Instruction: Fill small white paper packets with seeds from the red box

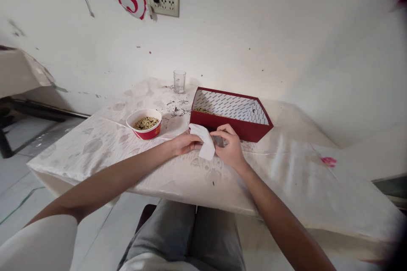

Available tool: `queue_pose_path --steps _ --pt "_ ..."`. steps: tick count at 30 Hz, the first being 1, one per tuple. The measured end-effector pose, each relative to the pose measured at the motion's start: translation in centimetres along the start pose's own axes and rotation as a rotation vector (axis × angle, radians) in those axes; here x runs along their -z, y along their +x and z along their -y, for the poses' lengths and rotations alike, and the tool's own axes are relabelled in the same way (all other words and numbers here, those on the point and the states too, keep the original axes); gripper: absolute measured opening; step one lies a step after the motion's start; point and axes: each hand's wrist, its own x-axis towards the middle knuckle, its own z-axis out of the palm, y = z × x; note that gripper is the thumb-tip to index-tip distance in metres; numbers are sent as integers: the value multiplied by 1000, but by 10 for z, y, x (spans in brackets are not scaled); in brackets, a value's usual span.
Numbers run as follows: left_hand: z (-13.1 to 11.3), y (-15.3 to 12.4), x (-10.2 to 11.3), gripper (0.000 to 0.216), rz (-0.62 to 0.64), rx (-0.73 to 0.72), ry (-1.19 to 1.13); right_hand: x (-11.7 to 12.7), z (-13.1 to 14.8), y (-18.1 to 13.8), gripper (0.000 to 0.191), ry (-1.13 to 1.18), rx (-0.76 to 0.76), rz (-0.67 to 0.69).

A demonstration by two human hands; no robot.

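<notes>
A thin, soft white piece that looks like a tissue (pixel 206 144) is bent over between my two hands, above the near side of the table. My left hand (pixel 187 142) is closed on its left side, thumb on top. The fingertips of my right hand (pixel 229 145) are pinched at its right edge, and a greyish, see-through patch shows between thumb and fingers; I cannot make out what it is. Just behind the hands stands an open dark red box (pixel 233 127), its white lining printed with small dark marks. Some grains lie inside at its left end.
To the left is a red and white paper bowl (pixel 149 134) of mixed pale and dark grains. A clear glass (pixel 179 81) stands at the back by the wall, with dark bits scattered before it. The patterned cloth covers the table (pixel 286 186). A socket strip (pixel 167 6) is on the wall.
</notes>
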Motion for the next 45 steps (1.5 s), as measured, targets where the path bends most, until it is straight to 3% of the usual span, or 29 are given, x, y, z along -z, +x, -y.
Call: queue_pose_path --steps 4,18,27,38,45 --pt "2 1 1 23 31 -28 -8 0 -3 0 9 -74 -7 -29" --pt "1 2 2 24 -61 26 -34 -4 -5 0 9 -91 3 -41" --pt "1 -2 -2 28 -12 -31 22 0 1 1 9 -53 -55 18" --pt "4 0 -1 33 -71 -110 29 -6 -1 -1 12 -156 -35 2" --pt "3 0 2 40 -81 -70 40 -5 -2 -1 13 -157 -16 -11"
